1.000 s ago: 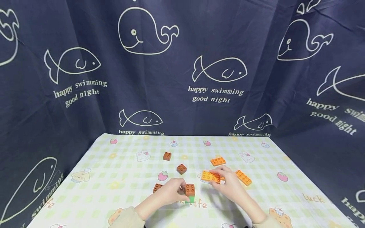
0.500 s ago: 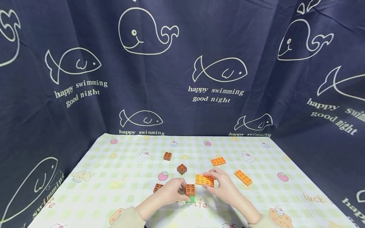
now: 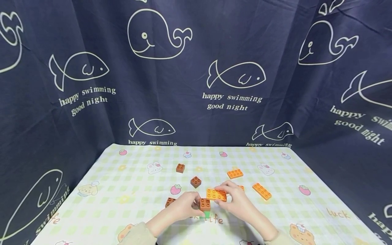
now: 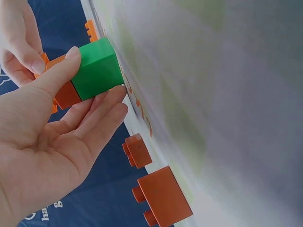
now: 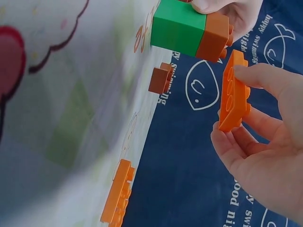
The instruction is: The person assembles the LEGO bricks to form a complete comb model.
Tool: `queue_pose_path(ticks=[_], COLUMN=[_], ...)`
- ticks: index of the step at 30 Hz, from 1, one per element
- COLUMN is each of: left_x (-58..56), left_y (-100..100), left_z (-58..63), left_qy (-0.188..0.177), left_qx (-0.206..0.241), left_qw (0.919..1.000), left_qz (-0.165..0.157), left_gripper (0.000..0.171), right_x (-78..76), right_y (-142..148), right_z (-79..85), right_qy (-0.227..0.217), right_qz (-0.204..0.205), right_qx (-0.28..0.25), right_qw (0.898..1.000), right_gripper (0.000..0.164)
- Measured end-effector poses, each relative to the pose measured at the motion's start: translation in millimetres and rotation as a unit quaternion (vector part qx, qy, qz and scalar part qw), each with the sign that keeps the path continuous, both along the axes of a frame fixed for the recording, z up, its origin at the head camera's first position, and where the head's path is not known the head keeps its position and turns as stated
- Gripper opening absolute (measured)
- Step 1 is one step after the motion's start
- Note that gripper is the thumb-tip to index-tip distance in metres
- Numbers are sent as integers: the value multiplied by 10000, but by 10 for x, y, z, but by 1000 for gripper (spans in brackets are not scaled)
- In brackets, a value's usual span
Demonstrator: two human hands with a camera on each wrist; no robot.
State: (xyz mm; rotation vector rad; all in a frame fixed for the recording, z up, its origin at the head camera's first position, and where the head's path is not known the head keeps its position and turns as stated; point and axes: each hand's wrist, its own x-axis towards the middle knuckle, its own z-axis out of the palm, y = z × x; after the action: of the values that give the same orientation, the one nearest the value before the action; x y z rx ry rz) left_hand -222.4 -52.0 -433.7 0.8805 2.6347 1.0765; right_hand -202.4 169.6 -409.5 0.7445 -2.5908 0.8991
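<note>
Near the front middle of the table, my left hand grips a two-brick stack between thumb and fingers. A brown building brick with studs up forms its top, and a green brick its lower part. My right hand pinches a flat orange building brick by its right end, thumb on the near side. In the right wrist view the flat brick is tilted, its hollow underside facing the stack. One end lies right at the brown brick's studs.
Loose brown bricks lie on the left side: one far back, one nearer the middle, one partly behind the left hand. Flat orange bricks lie right, at the back, farther right, and half hidden behind the right hand.
My right hand has carried the flat orange brick leftward and nearer, up to the top of the stack. The left hand and its stack have stayed in place.
</note>
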Motion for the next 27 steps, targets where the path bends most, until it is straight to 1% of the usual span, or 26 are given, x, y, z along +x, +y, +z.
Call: queue_pose_path(ticks=[4, 9, 17, 23, 27], left_x=[3, 3, -2, -7, -11], left_y=[-2, -7, -18, -26, -28], left_z=[6, 20, 11, 3, -5], left_qy=[-7, 0, -363, -659, -709], left_qx=[32, 80, 318, 544, 590], left_qw=[10000, 10000, 9988, 9963, 9957], left_qz=[-11, -35, -90, -69, -30], left_gripper=[28, 28, 27, 28, 29], right_x=[5, 12, 37, 33, 29], right_y=[-12, -23, -54, -57, -54], right_z=[-7, -7, -12, -50, -65], right_qy=[-49, -215, -298, -220, -284], right_qz=[72, 158, 481, 625, 702], right_qx=[4, 15, 1, -48, -44], right_qw=[10000, 9996, 9984, 9978, 9971], right_gripper=[35, 34, 31, 30, 30])
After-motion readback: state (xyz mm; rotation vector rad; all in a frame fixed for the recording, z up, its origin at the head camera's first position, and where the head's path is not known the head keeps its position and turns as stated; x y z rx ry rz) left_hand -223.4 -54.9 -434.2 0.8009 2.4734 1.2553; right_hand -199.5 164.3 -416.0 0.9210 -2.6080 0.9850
